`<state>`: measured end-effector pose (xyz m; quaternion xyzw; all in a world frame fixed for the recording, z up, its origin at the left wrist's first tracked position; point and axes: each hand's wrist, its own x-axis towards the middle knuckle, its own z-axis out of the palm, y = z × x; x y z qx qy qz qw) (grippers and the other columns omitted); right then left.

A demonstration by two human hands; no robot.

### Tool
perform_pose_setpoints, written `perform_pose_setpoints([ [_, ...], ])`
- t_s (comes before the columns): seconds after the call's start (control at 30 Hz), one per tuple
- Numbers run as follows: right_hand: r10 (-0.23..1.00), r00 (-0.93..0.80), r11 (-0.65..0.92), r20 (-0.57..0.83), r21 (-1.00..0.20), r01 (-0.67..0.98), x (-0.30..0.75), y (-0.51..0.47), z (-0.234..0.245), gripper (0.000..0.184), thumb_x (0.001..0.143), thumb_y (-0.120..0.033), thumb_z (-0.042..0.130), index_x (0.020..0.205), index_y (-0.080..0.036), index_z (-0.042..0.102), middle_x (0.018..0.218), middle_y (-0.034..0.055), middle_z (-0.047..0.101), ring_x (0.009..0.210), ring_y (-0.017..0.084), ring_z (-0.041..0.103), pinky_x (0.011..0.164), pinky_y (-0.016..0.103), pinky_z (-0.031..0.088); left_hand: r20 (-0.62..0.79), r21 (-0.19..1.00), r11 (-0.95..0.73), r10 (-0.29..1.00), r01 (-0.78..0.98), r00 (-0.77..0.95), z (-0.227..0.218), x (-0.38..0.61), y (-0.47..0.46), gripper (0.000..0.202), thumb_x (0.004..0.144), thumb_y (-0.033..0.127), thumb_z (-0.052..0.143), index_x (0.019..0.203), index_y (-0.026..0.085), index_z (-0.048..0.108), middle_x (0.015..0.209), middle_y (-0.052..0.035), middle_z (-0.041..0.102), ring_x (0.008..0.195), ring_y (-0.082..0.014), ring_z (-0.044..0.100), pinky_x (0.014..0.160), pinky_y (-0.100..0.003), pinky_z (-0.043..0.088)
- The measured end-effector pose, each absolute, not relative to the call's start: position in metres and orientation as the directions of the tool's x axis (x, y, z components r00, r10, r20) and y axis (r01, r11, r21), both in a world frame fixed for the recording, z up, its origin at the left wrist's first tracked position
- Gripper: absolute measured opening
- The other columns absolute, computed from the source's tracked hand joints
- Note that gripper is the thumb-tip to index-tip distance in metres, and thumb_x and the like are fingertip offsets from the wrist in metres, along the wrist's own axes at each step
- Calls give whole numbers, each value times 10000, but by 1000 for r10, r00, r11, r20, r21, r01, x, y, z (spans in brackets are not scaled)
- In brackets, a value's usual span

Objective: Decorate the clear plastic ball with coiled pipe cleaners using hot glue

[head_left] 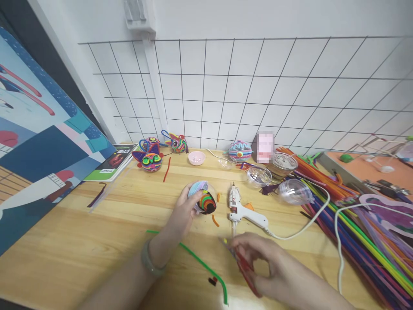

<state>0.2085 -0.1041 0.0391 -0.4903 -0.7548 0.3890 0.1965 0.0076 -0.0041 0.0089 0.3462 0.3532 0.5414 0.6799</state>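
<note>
My left hand point(185, 211) is closed around a clear ball point(202, 197) wrapped in coloured pipe cleaners, pale blue on top and orange, green and black coils on its front; it rests on the wooden table point(97, 241). My right hand point(274, 267), nearer to me, grips red-handled scissors point(245, 267) with the tips pointing up and left, blurred by motion. A green pipe cleaner point(200, 262) lies on the table between my arms. A white glue gun point(240, 209) lies just beyond my right hand, its cord point(335, 224) trailing right.
Finished pipe-cleaner faces point(150, 158) and another point(240, 150) stand at the table's back by the wire grid wall. Clear half-spheres point(260, 175), a pink dish point(196, 157), a pile of coloured pipe cleaners point(364, 228) on the right, a booklet point(111, 162) at the left.
</note>
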Motion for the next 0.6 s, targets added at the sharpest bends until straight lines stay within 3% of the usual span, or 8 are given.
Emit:
perform_pose_setpoints([
  [0.1, 938, -334, 265, 93, -815, 516, 212, -95, 30, 347, 805, -124, 514, 1134, -215, 577, 777, -2, 614, 669, 126, 592, 629, 220, 498, -116, 894, 176, 979, -413, 166, 8, 11, -9, 481, 755, 293, 677, 1195, 212, 499, 1093, -42, 616, 889, -139, 589, 734, -225, 466],
  [0.27, 893, -280, 448, 353, -646, 618, 213, -88, 20, 324, 864, -225, 550, 1180, -168, 589, 843, 61, 652, 727, 154, 612, 690, 270, 513, -126, 924, 197, 966, -327, 227, 6, 15, -16, 531, 762, 312, 660, 1245, 217, 459, 1140, -66, 593, 904, -165, 586, 784, -282, 472],
  [0.47, 823, -300, 538, 483, -491, 685, 213, -89, 19, 308, 904, -206, 491, 1179, -126, 606, 918, 121, 658, 801, 176, 647, 705, 277, 540, -103, 940, 175, 964, -293, 245, 3, 16, -17, 536, 771, 332, 646, 1253, 202, 452, 1186, -86, 575, 973, -197, 580, 855, -325, 463],
  [0.6, 792, -331, 578, 513, -457, 677, 214, -87, 19, 309, 913, -176, 474, 1189, -132, 605, 905, 116, 664, 797, 170, 656, 683, 253, 545, -83, 951, 153, 964, -270, 251, 0, 16, -18, 532, 765, 337, 647, 1250, 211, 467, 1155, -76, 592, 973, -205, 588, 851, -326, 468],
])
